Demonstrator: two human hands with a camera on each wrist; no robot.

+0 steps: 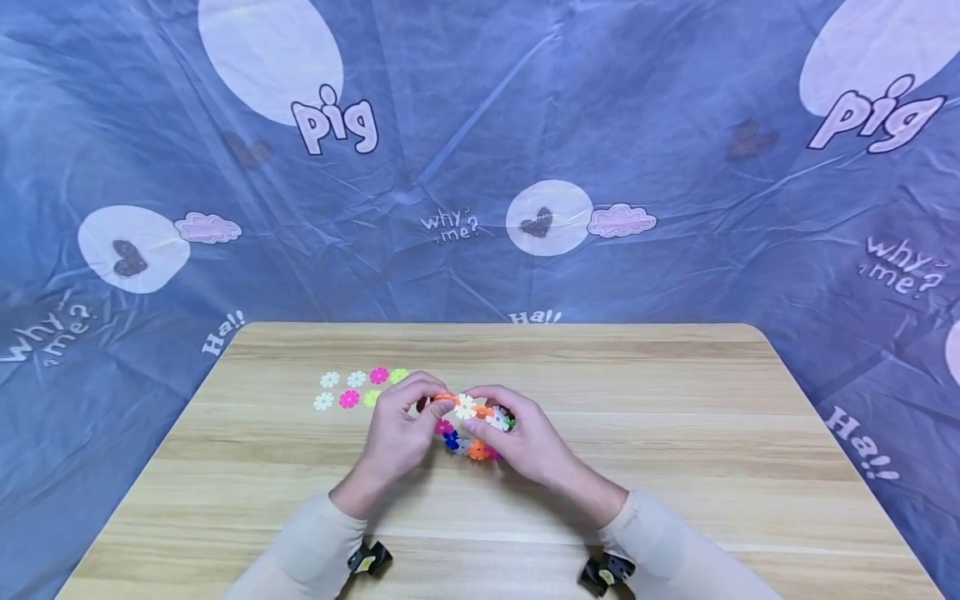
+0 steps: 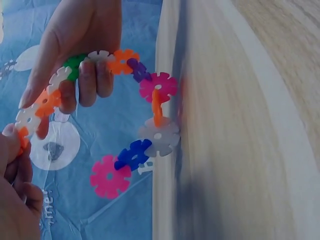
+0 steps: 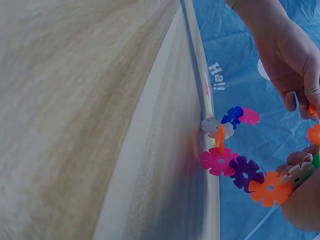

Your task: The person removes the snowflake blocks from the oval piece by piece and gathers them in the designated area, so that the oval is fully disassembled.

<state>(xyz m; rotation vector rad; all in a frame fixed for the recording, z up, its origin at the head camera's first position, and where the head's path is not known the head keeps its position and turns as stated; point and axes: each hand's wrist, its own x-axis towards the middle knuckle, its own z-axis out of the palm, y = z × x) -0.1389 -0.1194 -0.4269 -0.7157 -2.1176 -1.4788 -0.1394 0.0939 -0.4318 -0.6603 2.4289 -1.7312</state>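
Note:
A curved chain of interlocking flower-shaped plastic discs (image 1: 477, 450) hangs between both hands just over the table. Its colours are orange, white, green, purple, pink and blue. My left hand (image 1: 401, 429) pinches an orange disc (image 2: 23, 140) at one end, right beside a white disc (image 1: 465, 407). Further along, my right hand (image 1: 528, 437) holds the chain, its fingers curled behind a green disc (image 2: 75, 66) and the white ones around it. A pink disc (image 2: 110, 176) forms the loose end, linked to a blue disc (image 2: 134, 154). Fingers hide part of the chain.
Loose flower discs lie in two rows left of the hands: pale ones (image 1: 329, 379), pink ones (image 1: 348, 399) and yellow-green ones (image 1: 372, 398). The left hand partly covers that group. Behind the wooden table (image 1: 637, 367) hangs a blue printed cloth (image 1: 420, 108).

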